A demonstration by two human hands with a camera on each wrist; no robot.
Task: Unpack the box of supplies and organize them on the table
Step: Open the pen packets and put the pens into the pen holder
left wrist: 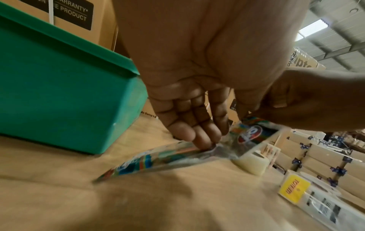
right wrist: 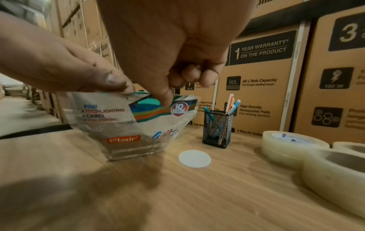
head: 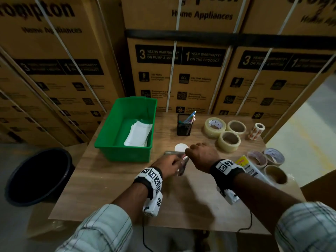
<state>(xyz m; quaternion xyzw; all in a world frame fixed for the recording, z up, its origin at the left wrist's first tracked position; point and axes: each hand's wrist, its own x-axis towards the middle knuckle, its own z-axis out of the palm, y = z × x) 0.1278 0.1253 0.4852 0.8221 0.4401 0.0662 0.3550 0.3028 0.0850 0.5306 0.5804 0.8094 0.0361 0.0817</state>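
Head view first: we stand at a wood-grain tabletop (head: 112, 180) pushed against a wall of stacked brown cartons (head: 181, 73) printed with "Home Appliances" and warranty panels, bound with white straps. Our left hand (head: 168, 165) and right hand (head: 202, 154) meet over the middle of the tabletop, both pinching the top edge of a clear plastic pen pouch (right wrist: 138, 123) — its base rests on the wood, and we read "Flair" and "10" on it in the right wrist view. Each grip is a thumb-and-finger pinch, the other fingers curled in.

Just beyond the hands lies a small white disc (head: 181, 147). To the left sits a green bin (head: 127, 128) with white sheets (head: 139, 133) inside. Behind the disc stands a black mesh pen holder (head: 184, 127) with pens in it; right of it, tape rolls (head: 229, 140) are grouped — more rolls and a yellow-labelled packet (head: 244, 164) lie near the right edge. A black bucket (head: 38, 176) stands on the grey floor at left.
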